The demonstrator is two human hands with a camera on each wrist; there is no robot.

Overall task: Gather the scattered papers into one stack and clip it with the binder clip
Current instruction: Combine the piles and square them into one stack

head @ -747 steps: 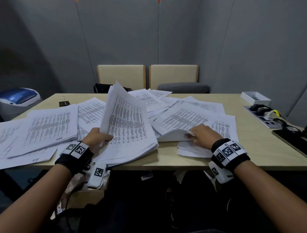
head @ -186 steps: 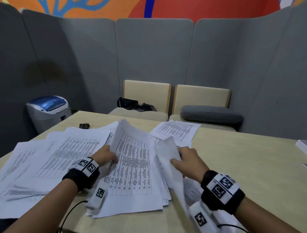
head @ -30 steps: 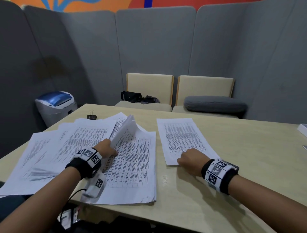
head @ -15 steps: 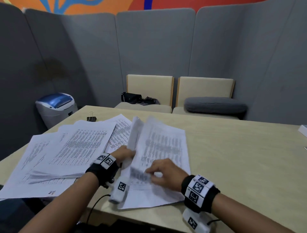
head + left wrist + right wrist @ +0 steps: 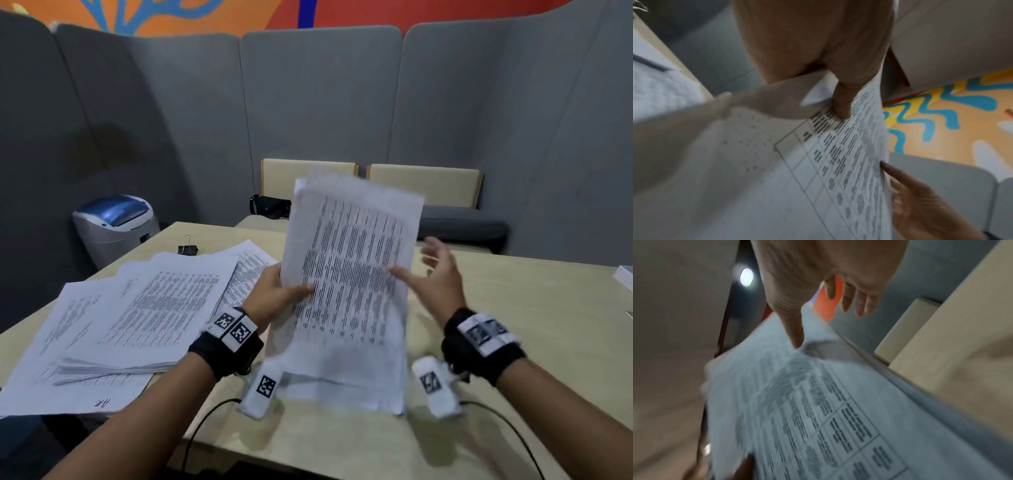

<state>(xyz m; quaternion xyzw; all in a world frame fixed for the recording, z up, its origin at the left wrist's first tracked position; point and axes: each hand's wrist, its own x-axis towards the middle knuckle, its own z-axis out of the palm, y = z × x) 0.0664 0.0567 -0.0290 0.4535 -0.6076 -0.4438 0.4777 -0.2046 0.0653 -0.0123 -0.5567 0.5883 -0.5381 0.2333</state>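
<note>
- Above the counter's (image 5: 513,308) near edge, our left hand (image 5: 274,296) pinches the upright stack (image 5: 349,291).
- Right hand (image 5: 435,284) splayed, thumb touching its side.
- Binder clip (image 5: 187,249) at far-left corner.

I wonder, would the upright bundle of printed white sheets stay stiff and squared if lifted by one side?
Probably not: the bundle of printed white sheets is unbound, so it likely sags and fans. The left hand pinches one edge, and the right hand looks open beside it, so sheets might slip.

The left hand (image 5: 274,298) has raised the gathered papers (image 5: 349,291) upright.
</note>
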